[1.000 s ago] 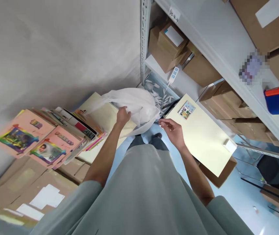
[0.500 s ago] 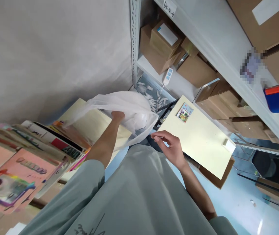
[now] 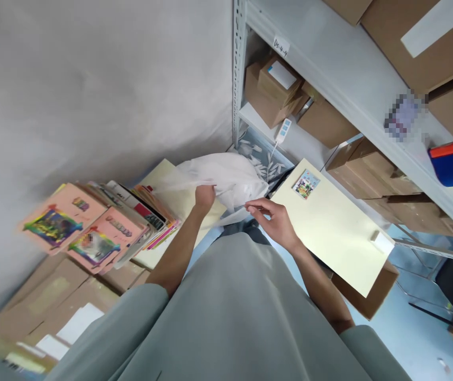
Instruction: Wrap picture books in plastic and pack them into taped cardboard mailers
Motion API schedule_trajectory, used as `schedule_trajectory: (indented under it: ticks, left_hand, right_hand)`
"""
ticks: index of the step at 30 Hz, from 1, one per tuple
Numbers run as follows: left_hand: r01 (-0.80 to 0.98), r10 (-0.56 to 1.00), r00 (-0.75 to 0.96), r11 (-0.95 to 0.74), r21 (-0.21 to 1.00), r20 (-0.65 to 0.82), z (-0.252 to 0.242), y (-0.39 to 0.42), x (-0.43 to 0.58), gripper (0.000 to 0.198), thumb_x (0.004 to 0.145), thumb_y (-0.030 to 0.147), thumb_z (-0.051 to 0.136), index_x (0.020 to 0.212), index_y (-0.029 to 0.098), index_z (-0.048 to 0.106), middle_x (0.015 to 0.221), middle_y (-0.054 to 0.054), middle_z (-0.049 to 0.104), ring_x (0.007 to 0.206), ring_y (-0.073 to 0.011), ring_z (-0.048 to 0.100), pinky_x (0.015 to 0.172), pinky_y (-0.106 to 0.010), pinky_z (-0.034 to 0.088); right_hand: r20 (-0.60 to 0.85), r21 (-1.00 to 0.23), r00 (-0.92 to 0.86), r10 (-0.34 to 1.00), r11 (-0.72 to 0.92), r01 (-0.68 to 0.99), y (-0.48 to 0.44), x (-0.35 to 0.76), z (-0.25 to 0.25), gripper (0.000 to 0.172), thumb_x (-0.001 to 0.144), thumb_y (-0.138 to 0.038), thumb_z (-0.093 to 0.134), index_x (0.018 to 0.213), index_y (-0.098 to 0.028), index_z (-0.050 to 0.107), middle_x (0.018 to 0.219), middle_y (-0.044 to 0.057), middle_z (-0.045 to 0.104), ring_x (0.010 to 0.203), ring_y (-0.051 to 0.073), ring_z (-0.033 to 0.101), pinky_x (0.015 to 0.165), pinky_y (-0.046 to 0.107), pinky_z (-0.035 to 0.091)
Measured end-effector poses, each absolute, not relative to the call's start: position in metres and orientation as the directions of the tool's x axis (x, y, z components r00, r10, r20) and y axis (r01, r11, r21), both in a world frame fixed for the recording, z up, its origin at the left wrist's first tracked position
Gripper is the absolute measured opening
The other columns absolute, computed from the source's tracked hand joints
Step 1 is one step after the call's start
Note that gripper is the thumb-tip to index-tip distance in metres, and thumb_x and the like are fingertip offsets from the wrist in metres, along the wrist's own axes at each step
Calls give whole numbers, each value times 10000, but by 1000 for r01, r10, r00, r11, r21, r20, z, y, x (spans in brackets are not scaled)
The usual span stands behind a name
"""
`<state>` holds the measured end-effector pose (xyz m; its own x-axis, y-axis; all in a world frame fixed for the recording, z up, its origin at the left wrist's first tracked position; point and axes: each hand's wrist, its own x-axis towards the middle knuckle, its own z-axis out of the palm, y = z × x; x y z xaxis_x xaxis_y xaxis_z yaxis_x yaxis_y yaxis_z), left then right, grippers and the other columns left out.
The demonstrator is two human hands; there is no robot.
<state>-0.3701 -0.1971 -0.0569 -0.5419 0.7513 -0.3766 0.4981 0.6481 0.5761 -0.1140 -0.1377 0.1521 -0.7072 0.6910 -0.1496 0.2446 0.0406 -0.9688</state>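
Note:
A thin white translucent plastic bag [image 3: 230, 172] lies slumped in front of me between two pale-yellow boards, with pale contents faintly visible inside. My left hand [image 3: 205, 200] is closed on the near left part of its edge, fingers curled inward. At the bag's near right edge, my right hand [image 3: 276, 222] pinches the film between thumb and forefinger, the other fingers loosely bent.
To the left, books [image 3: 107, 227] are piled near cardboard boxes [image 3: 60, 286]. A pale-yellow board [image 3: 329, 222] on the right bears a small picture card [image 3: 306, 184]. Metal shelving [image 3: 309, 37] with cartons and a power strip [image 3: 284, 130] rises behind. White strips [image 3: 268, 166] lie in the corner.
My view has swung so the books and shelf sit further right, and more cartons show at lower left. My left hand has come nearer to my right, and the bag's mouth looks flatter.

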Motion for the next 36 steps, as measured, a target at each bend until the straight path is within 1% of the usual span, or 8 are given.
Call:
schedule_trajectory:
  ticks: [10,13,17,19,22,25,30,36]
  left_hand:
    - [501,808,-561,506,702,-182,42,-292,-328,391,1045,255,594,1416,232,717,1289,-118,851,1251,-321,794,1131,-432,581]
    - [536,858,-507,388,750,-83,88,-302,-335,313,1036,297,595,1262,259,808,1300,-90,851,1239,-317,791,1152,-440,587]
    - [545,922,-386,210,812,21,151,-301,-343,269,1001,261,578,1040,287,843,1191,-51,861,1182,-288,798,1137,-443,608]
    - [554,950,-298,95,827,90,177,-295,-345,260,1000,244,573,962,282,827,1150,-41,862,1135,-266,807,1101,-431,622]
    - [588,960,-214,-19,808,179,202,-285,-348,251,1019,236,574,974,261,820,1124,-33,867,1088,-237,812,1060,-392,621]
    - [621,957,-233,11,784,172,209,-269,-355,257,1043,306,605,1138,253,838,1174,-40,871,1078,-238,811,1036,-368,621]
    - [627,980,-198,100,772,34,189,-232,-367,257,1003,388,690,1141,241,848,1180,-55,877,1072,-281,811,1028,-381,614]
    - [450,999,-22,40,892,-34,167,-180,-352,317,972,514,749,1102,226,757,1136,-74,862,1077,-276,803,998,-383,627]
  right_hand:
    - [-33,-949,-764,645,220,227,-136,-120,132,305,1084,-539,707,1197,-304,864,1225,55,844,1039,233,817,977,395,698]
    - [87,-890,-805,586,409,201,-132,-130,132,296,1079,-457,738,1329,-328,827,1411,69,792,1293,280,760,1184,473,613]
    - [189,-752,-876,443,639,161,-122,-148,149,588,1012,-389,837,1576,-342,676,1684,74,613,1668,344,456,1417,606,320]
    - [169,-681,-916,363,715,158,-118,-152,164,622,995,-360,851,1585,-334,654,1631,85,648,1650,363,469,1432,658,234]
    - [106,-590,-951,291,788,175,-110,-152,188,328,1009,-306,816,1332,-292,767,1256,81,798,1347,354,690,1396,677,270]
    - [89,-575,-929,360,780,247,-100,-139,211,95,1020,-342,804,1054,-262,766,992,50,779,1052,311,735,1233,567,478]
    - [35,-672,-776,629,590,447,-80,-93,231,278,1006,-506,796,952,-248,709,878,8,740,805,231,672,805,351,528]
    - [69,-780,-576,815,404,478,-74,-9,223,372,1015,-586,746,1161,-251,678,1065,50,784,972,251,725,890,371,552]
